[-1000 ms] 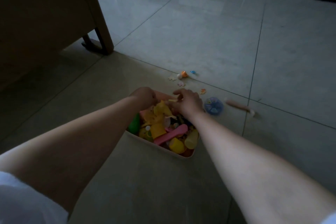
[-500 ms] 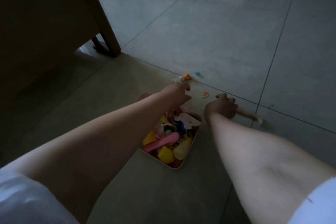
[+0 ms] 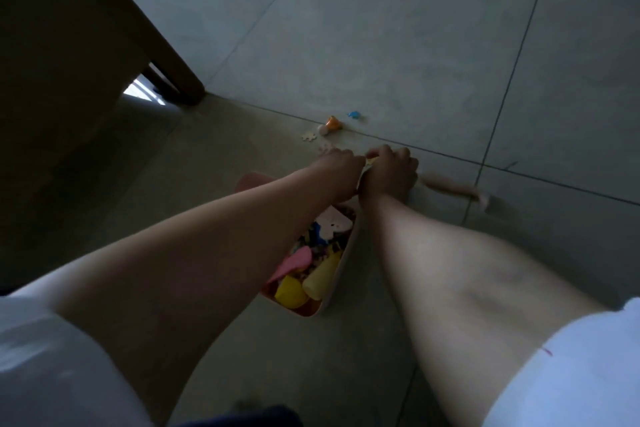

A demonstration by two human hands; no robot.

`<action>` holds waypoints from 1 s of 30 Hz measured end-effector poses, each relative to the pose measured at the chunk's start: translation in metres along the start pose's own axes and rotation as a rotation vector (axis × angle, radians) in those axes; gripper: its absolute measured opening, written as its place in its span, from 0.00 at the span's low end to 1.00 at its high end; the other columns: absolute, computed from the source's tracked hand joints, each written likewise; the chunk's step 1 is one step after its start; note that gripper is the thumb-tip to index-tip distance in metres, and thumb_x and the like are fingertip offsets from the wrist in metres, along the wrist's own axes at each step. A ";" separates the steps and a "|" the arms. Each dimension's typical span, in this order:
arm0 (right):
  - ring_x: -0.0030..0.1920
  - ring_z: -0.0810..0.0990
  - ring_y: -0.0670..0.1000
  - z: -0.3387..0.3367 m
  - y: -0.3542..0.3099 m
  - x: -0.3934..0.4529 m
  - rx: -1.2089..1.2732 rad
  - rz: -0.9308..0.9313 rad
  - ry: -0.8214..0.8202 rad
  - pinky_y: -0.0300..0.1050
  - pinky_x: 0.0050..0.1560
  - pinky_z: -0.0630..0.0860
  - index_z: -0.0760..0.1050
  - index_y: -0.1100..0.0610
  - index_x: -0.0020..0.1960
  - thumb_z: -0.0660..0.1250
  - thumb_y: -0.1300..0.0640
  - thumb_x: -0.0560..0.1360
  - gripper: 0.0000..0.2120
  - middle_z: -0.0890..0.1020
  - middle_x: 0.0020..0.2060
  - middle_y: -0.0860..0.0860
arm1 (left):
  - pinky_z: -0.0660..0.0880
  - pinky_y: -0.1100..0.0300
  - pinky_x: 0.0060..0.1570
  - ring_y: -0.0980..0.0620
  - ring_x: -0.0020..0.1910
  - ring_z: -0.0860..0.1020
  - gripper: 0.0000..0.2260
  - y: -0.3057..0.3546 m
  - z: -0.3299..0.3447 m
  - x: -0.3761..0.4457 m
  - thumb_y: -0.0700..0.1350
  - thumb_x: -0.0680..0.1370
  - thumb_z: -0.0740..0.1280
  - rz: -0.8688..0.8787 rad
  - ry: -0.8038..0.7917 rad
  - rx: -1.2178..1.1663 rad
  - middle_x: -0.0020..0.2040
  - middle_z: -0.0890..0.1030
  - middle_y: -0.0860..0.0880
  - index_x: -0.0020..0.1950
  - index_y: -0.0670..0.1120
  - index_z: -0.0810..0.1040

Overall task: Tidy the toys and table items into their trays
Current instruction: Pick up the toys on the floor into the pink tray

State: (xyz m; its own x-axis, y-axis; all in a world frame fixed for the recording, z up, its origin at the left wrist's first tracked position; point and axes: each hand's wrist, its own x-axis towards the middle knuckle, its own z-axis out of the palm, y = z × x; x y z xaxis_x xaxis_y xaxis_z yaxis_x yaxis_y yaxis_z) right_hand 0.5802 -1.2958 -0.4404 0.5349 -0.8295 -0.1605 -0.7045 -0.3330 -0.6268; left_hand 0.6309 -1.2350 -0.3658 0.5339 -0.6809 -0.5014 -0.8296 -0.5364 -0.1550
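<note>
1. Head view: your left hand and right hand meet on the floor tiles just beyond the pink tray. Both have curled fingers, and a small yellowish piece shows between them; you cannot tell which hand grips it.
2. The tray lies beneath your left forearm, filled with toys, among them a yellow bottle and a pink piece.
3. Past your hands lie an orange toy, a blue piece and a pale puzzle piece. A wooden stick lies just right of your right hand.
</note>
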 end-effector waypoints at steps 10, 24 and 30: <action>0.61 0.70 0.61 -0.048 0.133 0.038 -0.286 0.207 0.083 0.49 0.63 0.67 0.78 0.50 0.58 0.60 0.55 0.78 0.12 0.73 0.61 0.56 | 0.71 0.49 0.57 0.42 0.64 0.72 0.28 0.064 0.006 0.062 0.51 0.73 0.71 0.095 -0.035 0.028 0.65 0.71 0.44 0.69 0.46 0.67; 0.53 0.81 0.58 -0.015 0.068 0.004 0.113 0.061 -0.202 0.45 0.49 0.74 0.78 0.52 0.53 0.65 0.46 0.75 0.12 0.84 0.50 0.54 | 0.77 0.51 0.55 0.47 0.54 0.79 0.12 -0.007 -0.038 0.050 0.49 0.75 0.69 -0.038 -0.012 -0.346 0.52 0.80 0.48 0.55 0.44 0.79; 0.38 0.76 0.49 -0.028 0.000 0.009 0.375 -0.024 -0.558 0.39 0.35 0.68 0.79 0.53 0.53 0.68 0.53 0.75 0.08 0.81 0.44 0.52 | 0.80 0.55 0.39 0.47 0.46 0.78 0.17 -0.095 -0.042 0.004 0.42 0.76 0.71 -0.140 -0.214 -0.814 0.57 0.74 0.44 0.64 0.43 0.75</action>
State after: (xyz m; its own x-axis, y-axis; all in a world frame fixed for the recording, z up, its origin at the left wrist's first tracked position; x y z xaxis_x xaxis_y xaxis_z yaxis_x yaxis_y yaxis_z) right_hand 0.5718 -1.3158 -0.4208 0.7800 -0.4343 -0.4504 -0.5339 -0.0864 -0.8411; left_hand 0.7193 -1.2079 -0.3172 0.5125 -0.5166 -0.6859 -0.3387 -0.8557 0.3913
